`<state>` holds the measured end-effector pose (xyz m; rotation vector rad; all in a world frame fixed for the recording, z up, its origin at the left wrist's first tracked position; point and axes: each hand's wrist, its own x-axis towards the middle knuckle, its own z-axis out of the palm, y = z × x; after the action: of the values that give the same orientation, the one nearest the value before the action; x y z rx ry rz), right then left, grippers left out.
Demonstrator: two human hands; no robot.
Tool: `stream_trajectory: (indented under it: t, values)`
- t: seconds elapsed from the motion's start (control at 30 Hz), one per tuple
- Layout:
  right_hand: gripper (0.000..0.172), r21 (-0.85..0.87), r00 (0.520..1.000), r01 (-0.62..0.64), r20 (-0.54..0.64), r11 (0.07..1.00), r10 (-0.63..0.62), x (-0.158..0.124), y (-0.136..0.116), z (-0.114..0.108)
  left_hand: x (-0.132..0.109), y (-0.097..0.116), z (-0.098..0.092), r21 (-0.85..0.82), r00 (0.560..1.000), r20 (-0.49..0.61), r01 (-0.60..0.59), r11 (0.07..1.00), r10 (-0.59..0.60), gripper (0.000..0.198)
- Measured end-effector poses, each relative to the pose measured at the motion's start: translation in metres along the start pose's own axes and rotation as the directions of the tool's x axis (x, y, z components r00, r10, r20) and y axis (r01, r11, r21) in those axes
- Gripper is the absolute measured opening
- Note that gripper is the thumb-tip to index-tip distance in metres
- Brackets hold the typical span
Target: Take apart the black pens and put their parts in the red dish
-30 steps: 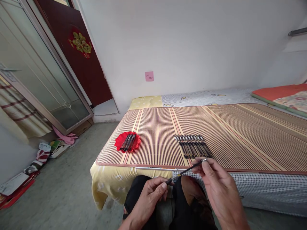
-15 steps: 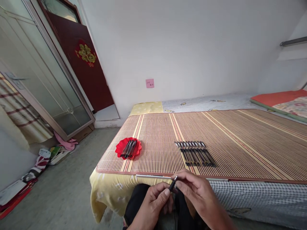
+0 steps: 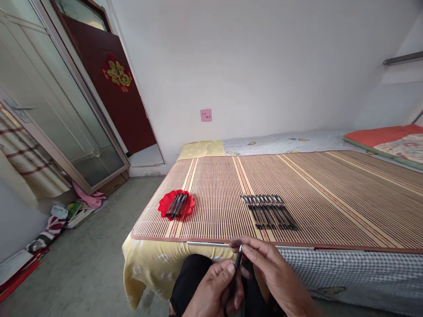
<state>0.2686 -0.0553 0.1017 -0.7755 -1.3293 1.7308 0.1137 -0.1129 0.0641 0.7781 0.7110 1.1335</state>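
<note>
Just beyond my lap, my left hand (image 3: 216,284) grips a black pen (image 3: 238,259) by its barrel, thumb pressed along it. The pen stands tilted with its silver tip upward. Around that tip my right hand (image 3: 272,266) closes its thumb and fingertips; part of the contact is hidden. Ahead on the bamboo mat (image 3: 214,185) lies a neat row of several dark pens (image 3: 269,213) side by side. To the left, a red scalloped plate (image 3: 162,207) holds several more dark pens (image 3: 178,204).
The mat lies on a bed with a yellow cloth (image 3: 155,264) and a checked cloth (image 3: 357,268) hanging over its front edge. Folded bedding (image 3: 390,138) sits at the far right. A pink note (image 3: 205,115) is on the wall. Items lie on the floor at left.
The pen has turned more upright in my left hand. My right hand has shifted slightly left, its fingers extended above the tip. The plate and the row of pens stay put.
</note>
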Motion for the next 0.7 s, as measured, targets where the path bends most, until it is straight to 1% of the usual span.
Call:
stream_trajectory:
  t: [0.07,0.13,0.3,0.37,0.4,0.47,0.53,0.63,0.7]
  values:
    - [0.030,0.049,0.999,0.000,0.033,0.999,-0.001,0.001,0.003,0.001,0.000,-0.002,-0.002,0.002,1.000,-0.004,-0.005,1.000,0.005,0.050]
    - [0.028,0.069,0.999,-0.006,0.032,0.998,0.004,0.003,0.004,0.001,0.001,-0.004,-0.003,0.017,1.000,0.001,-0.004,1.000,0.004,0.050]
    - [0.041,0.100,0.997,0.005,-0.081,0.995,0.003,0.005,0.007,-0.003,0.002,-0.005,-0.002,0.008,1.000,-0.017,0.005,1.000,-0.005,0.049]
    - [0.045,0.133,0.993,-0.013,-0.114,0.991,0.028,0.005,0.009,-0.005,0.002,-0.005,-0.001,-0.013,0.999,-0.029,0.021,1.000,-0.021,0.050]
    - [0.044,0.143,0.992,-0.027,-0.116,0.989,0.044,0.005,0.011,-0.006,0.002,-0.005,0.000,-0.021,0.999,-0.032,0.028,0.999,-0.028,0.049]
    - [0.037,0.149,0.994,-0.041,-0.093,0.988,0.055,0.007,0.015,-0.007,0.002,-0.004,0.000,-0.034,0.999,-0.037,0.029,0.999,-0.030,0.049]
    - [0.031,0.168,0.998,-0.045,-0.044,0.985,0.053,0.009,0.019,-0.007,0.002,-0.003,0.001,-0.040,0.999,-0.044,0.025,0.999,-0.027,0.049]
    - [0.031,0.250,0.999,-0.052,0.004,0.967,0.052,0.012,0.024,-0.007,0.001,-0.002,0.002,-0.043,0.999,-0.037,0.031,0.999,-0.033,0.049]
    - [0.033,0.296,0.999,-0.048,0.000,0.954,0.050,0.011,0.024,-0.007,0.000,-0.002,0.003,-0.045,0.999,-0.032,0.035,0.998,-0.036,0.048]
